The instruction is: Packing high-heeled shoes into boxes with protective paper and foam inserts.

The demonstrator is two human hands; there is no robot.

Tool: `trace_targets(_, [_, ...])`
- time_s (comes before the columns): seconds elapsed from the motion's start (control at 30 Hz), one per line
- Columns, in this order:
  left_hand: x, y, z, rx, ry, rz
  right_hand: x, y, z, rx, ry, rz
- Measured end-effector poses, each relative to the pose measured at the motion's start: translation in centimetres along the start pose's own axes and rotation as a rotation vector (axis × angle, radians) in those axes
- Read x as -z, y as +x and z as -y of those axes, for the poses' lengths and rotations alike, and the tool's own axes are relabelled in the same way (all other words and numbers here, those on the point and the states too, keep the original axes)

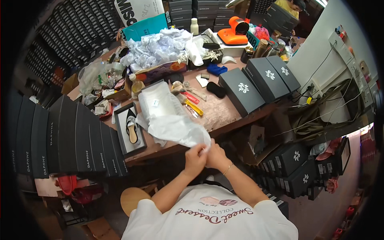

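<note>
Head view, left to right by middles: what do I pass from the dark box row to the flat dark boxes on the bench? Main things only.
Dark box row → shoe → white sheet → left hand → right hand → flat dark boxes.

Here we are at the white sheet (180, 130), and we can't separate the fingertips where left hand (195, 161) and right hand (218, 155) pinch it! The label (155, 103) is too small for us to read. Up top, the edge clips the white bag (140, 9); below, it slices the white shirt (208, 226). Dark boxes (280, 21) half hide a person (287, 8).
</note>
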State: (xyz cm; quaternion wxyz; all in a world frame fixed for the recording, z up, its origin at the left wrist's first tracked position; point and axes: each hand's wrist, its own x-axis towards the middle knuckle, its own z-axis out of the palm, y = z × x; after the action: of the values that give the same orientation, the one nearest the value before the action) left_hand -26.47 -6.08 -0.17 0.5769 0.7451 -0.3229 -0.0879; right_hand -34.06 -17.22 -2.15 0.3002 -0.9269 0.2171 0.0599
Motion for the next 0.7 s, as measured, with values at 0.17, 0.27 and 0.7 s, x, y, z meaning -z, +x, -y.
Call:
trace_targets(0.17, [1.8, 3.3, 3.3, -0.002, 0.181, -0.04, 3.7, -3.9, -3.8, 0.025, 0.535, 0.22])
trace_targets(0.27, [-1.6, 1.2, -0.5, -0.041, 0.124, 0.033, 3.8, -5.8, -2.1, 0.108, 0.341, 0.263])
trace_targets(0.7, [-1.0, 4.3, 1.1, 0.227, -0.028, 0.173, 3.2, -4.7, -6.3, -0.155, 2.347, 0.857])
